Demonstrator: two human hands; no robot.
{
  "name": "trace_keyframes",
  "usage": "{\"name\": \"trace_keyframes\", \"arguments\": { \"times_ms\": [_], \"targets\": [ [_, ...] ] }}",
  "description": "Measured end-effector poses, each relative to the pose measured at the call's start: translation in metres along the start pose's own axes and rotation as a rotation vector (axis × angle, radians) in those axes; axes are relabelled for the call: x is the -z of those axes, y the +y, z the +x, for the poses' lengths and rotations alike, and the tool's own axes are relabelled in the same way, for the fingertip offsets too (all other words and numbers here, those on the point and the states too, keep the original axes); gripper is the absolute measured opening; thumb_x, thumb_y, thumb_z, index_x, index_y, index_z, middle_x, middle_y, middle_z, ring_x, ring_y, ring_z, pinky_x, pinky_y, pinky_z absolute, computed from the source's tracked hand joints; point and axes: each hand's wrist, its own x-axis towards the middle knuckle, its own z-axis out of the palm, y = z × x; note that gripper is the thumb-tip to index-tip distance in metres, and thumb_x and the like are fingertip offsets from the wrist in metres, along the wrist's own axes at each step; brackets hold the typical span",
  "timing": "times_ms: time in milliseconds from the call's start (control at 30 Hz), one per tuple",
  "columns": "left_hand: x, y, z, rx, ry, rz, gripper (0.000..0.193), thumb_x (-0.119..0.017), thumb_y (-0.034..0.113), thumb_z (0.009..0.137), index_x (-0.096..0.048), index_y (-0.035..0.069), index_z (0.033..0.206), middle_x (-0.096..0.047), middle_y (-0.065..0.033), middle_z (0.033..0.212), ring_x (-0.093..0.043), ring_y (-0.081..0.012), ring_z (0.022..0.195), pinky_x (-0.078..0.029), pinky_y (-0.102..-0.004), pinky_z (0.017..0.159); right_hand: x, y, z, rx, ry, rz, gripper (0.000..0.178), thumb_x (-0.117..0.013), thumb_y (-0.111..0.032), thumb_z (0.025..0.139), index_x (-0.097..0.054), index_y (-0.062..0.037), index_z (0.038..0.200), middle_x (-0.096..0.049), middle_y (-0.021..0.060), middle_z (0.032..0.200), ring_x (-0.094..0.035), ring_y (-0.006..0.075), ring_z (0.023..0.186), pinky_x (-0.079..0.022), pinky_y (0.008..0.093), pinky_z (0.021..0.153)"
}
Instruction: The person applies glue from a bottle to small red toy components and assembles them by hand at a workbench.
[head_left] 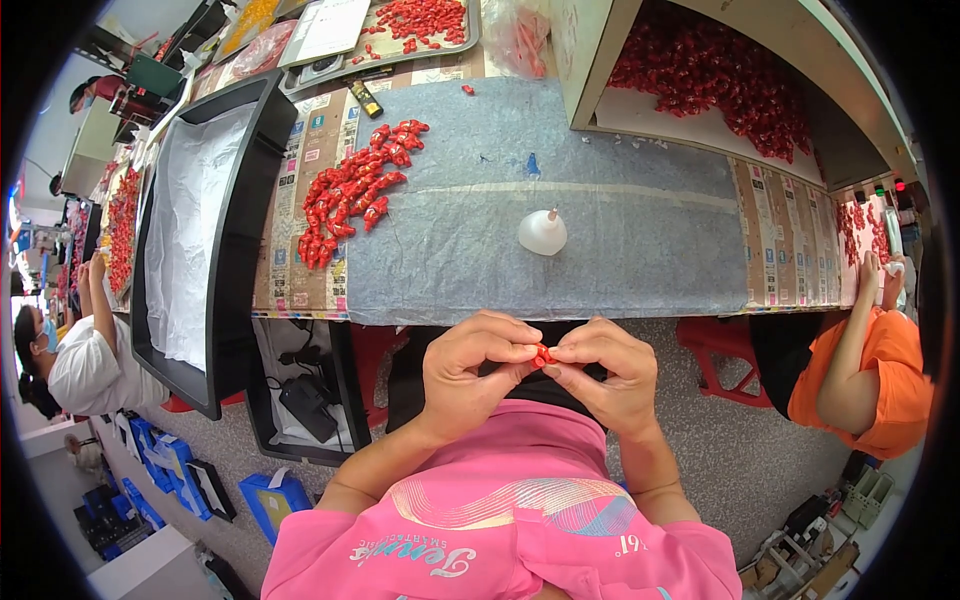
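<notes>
Between the fingertips of my two hands, just in front of the table's near edge, is a small glossy red piece (543, 356). My left hand (478, 362) pinches one side of it with thumb and forefinger. On the other side, my right hand (610, 370) pinches it the same way. The fingers cover much of the piece, so its exact kind does not show. A heap of similar small red pieces (345, 190) lies on the table to the left. Beyond my hands stands a small white squeeze bottle (543, 232) with a narrow tip.
A blue-grey cloth (640, 240) covers the worktop. At left rests a black tray (215, 300) lined with white paper. A metal tray (470, 35) holds more red pieces at the back. An open box (600, 110) at back right contains many. Other people sit at both sides.
</notes>
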Motion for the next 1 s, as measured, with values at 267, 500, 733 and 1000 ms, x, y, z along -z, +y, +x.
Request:
{"name": "trace_keyframes", "arguments": {
  "times_ms": [267,500,733,1000],
  "targets": [
    [-0.0005,-0.0011,-0.0004,0.001,-0.003,-0.007,0.021,-0.073,-0.012,0.067,-0.067,0.001,0.082,-0.065,-0.011,0.093,-0.062,-0.0206,0.089,-0.052,-0.028,0.074,0.0005,-0.0028,0.0008,-0.018,-0.001,0.016,0.021,-0.076,0.004,0.067,-0.068,-0.0026,0.085,-0.065,0.0071,0.081,-0.062,0.0147,0.073,-0.05,0.0237,0.057],
    [-0.0012,0.0016,-0.0029,0.085,0.0,-0.031,0.021,-0.072,-0.011,0.07,-0.065,0.0,0.086,-0.063,-0.0124,0.095,-0.062,-0.0189,0.089,-0.052,-0.0281,0.078,0.0011,-0.0075,0.0005,-0.065,0.001,0.015,0.022,-0.075,0.003,0.069,-0.067,-0.0024,0.089,-0.065,0.0072,0.083,-0.062,0.0139,0.073,-0.051,0.0236,0.059],
    [-0.0036,0.0009,-0.0019,0.074,-0.008,-0.088,0.022,-0.07,-0.013,0.071,-0.063,0.0,0.087,-0.058,-0.0126,0.098,-0.062,-0.0188,0.09,-0.053,-0.028,0.079,0.0024,-0.0096,-0.0028,-0.054,0.029,0.009,0.02,-0.075,0.0,0.071,-0.067,-0.0011,0.089,-0.065,0.0095,0.083,-0.058,0.0125,0.067,-0.046,0.0225,0.057],
    [-0.0044,0.0039,-0.0015,0.144,-0.007,-0.231,0.021,-0.064,-0.017,0.073,-0.063,-0.001,0.088,-0.058,-0.013,0.103,-0.062,-0.0213,0.094,-0.054,-0.0306,0.082,0.0044,-0.0053,-0.0048,-0.007,0.066,0.006,0.018,-0.073,0.001,0.073,-0.068,-0.0019,0.09,-0.065,0.0083,0.082,-0.062,0.0157,0.073,-0.05,0.0247,0.06]
  ]
}}
